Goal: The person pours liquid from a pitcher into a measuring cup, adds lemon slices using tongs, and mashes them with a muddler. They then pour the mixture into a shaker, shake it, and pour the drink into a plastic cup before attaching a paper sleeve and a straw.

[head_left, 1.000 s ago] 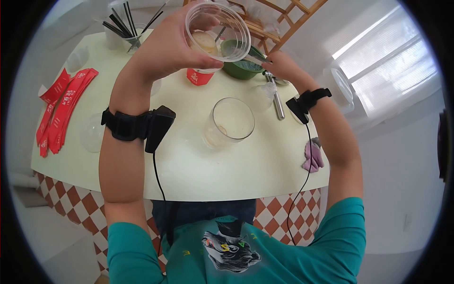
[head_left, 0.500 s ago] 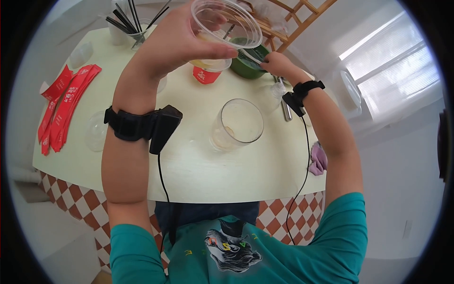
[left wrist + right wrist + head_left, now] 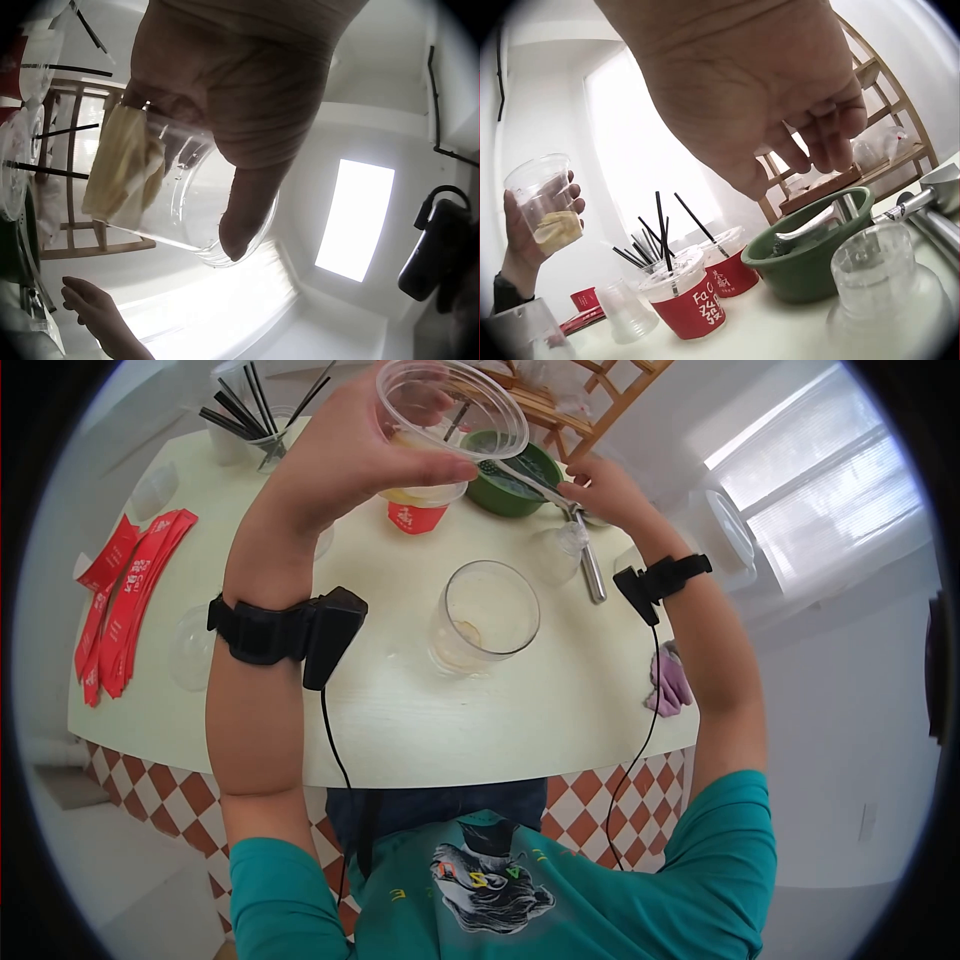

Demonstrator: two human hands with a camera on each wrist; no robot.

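Fingers of the left hand [image 3: 362, 448] are wrapped around a clear cup [image 3: 546, 196] of pale pieces [image 3: 556, 231], held above the surface [image 3: 400, 745]; its wall should be squeezed only lightly, its rim kept upward. Nothing is held by the right hand [image 3: 614, 490], loosely curled near the green bowl [image 3: 802, 262].

left grip [image 3: 350, 452]: raised, curled round | right grip [image 3: 607, 491]: loosely bent | both arms [image 3: 256, 725]: extended forward

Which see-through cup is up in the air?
The cup in the left hand, with yellowish pieces inside. The others, like the glass and the red-sleeved cups, rest on the table.
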